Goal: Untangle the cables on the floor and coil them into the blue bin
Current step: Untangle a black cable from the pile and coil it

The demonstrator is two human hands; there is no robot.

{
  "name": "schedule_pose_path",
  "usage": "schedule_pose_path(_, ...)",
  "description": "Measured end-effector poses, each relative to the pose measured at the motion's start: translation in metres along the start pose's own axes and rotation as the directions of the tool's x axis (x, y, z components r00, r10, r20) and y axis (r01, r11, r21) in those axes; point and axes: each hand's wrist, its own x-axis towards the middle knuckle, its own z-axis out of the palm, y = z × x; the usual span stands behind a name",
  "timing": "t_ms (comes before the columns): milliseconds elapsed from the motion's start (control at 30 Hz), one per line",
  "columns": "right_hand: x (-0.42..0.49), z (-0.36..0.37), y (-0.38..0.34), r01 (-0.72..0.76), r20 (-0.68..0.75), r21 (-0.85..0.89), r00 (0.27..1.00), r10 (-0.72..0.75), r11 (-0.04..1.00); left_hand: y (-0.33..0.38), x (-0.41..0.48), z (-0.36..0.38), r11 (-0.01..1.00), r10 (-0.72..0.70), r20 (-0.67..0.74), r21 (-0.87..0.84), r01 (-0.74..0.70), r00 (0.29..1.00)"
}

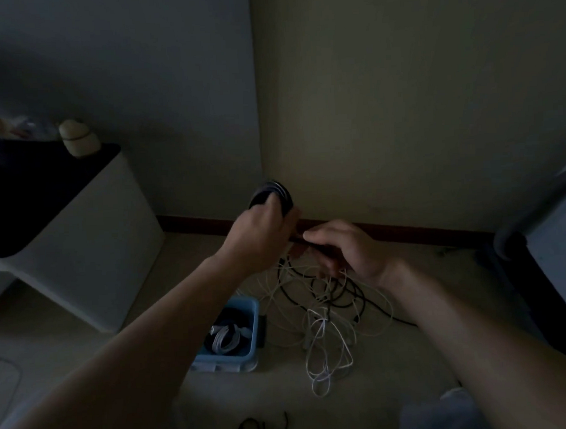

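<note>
Black cable coil [273,192] gripped in left hand [263,231], right hand [348,250] closed round its tail [296,238]

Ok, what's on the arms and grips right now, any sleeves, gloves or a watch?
Nothing worn shows. The left forearm and right forearm are bare to the frame edge, no sleeves. The left grip and right grip are ungloved, wrists without watch or band. Rings can't be ruled out in this dim light.
</note>
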Motion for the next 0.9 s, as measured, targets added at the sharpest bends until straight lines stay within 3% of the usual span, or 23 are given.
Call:
schedule_pose_path(33,-0.001,-0.002,0.002,-0.015,-0.01,-0.01,1.0,0.015,1.0,-0.002,-0.002,0.004,0.981,0.063,0.135,0.176,-0.086,0.989)
schedule_pose_path(100,-0.001,-0.007,0.006,-0.048,-0.012,-0.052,0.999,0.048,0.997,-0.002,-0.001,0.003,0.945,0.038,0.303,0.298,-0.133,0.952)
schedule_pose_path(233,-0.001,-0.017,0.01,-0.082,-0.017,-0.11,0.997,0.08,0.991,-0.003,-0.004,-0.003,1.0,-0.002,0.291,-0.01,0.005,0.957)
schedule_pose_path(300,-0.002,-0.025,0.013,-0.12,-0.05,-0.191,0.992,0.112,0.974,-0.002,-0.001,-0.009,0.993,-0.038,0.453,-0.082,0.084,0.891)
schedule_pose_path(367,-0.004,-0.034,0.017,-0.136,-0.09,-0.37,0.99,0.11,0.919,0.005,0.0,-0.011,0.949,-0.131,0.59,-0.159,0.274,0.796)
schedule_pose_path(433,-0.007,-0.038,0.013,-0.094,-0.094,-0.456,0.994,0.057,0.885,0.004,0.0,-0.004,0.972,-0.141,0.62,-0.061,0.226,0.772)
schedule_pose_path(500,-0.009,-0.038,0.005,-0.021,-0.051,-0.372,0.999,0.003,0.928,-0.002,-0.001,0.004,0.961,-0.174,0.636,-0.056,0.27,0.751)
schedule_pose_path(600,-0.01,-0.037,-0.002,0.018,0.011,-0.218,1.0,-0.016,0.976,-0.006,-0.004,-0.001,0.912,-0.158,0.679,-0.178,0.369,0.717)
schedule_pose_path(700,-0.009,-0.04,0.0,0.058,-0.098,-0.196,0.992,-0.078,0.979,-0.005,-0.006,-0.008,0.891,-0.042,0.694,-0.3,0.342,0.719)
schedule_pose_path(800,-0.009,-0.053,0.013,0.064,-0.274,-0.2,0.955,-0.118,0.978,0.009,-0.005,-0.014,0.783,0.091,0.681,-0.5,0.37,0.727)
schedule_pose_path(900,-0.006,-0.064,0.029,0.025,-0.357,-0.265,0.926,-0.122,0.964,0.016,-0.004,-0.019,0.528,0.236,0.668,-0.698,0.483,0.706)
